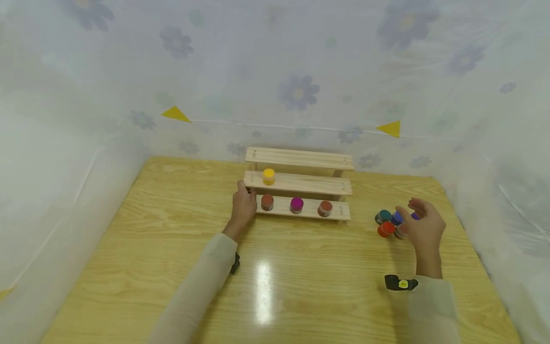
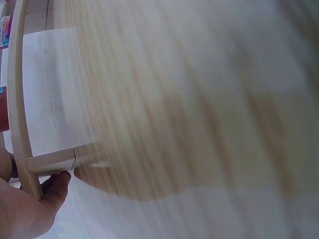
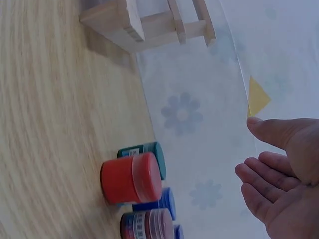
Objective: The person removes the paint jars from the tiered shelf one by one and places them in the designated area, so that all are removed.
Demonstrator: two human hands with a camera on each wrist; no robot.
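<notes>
I have the rack point(image 1: 301, 156) at ctr-rear of the worktop point(image 1: 322, 267): pale wood, three flat straight-edged planks stepped up toward the back. L hand point(image 1: 244, 205) is clamped on the L end of its btm plank. Jars are short, smooth cylinders: yellow jar point(image 1: 269, 177) on the mid plank nr its L end; on the btm plank, L to R, brown jar point(image 1: 267, 202), magenta jar point(image 1: 296, 205), 2nd brown jar point(image 1: 325, 208), gaps btwn each. R hand point(image 1: 427, 227) hangs at the cluster R of the rack, thumb & fingertips apart. There I see red jar point(image 1: 386, 229), teal jar point(image 1: 383, 217) and blue jar point(image 1: 397, 218) packed close, + dusky pink jar point(image 1: 401, 231) and purple jar point(image 1: 415, 216), both part-hidden by that hand. Worktop is glossy woodgrain w/ a glare streak. For moving I get a broad stretch in front of the rack, a narrower strip btwn rack & cluster; R edge is nr the R hand. Flowered sheeting point(image 1: 240, 95) hangs just behind, w/ creases.
</notes>
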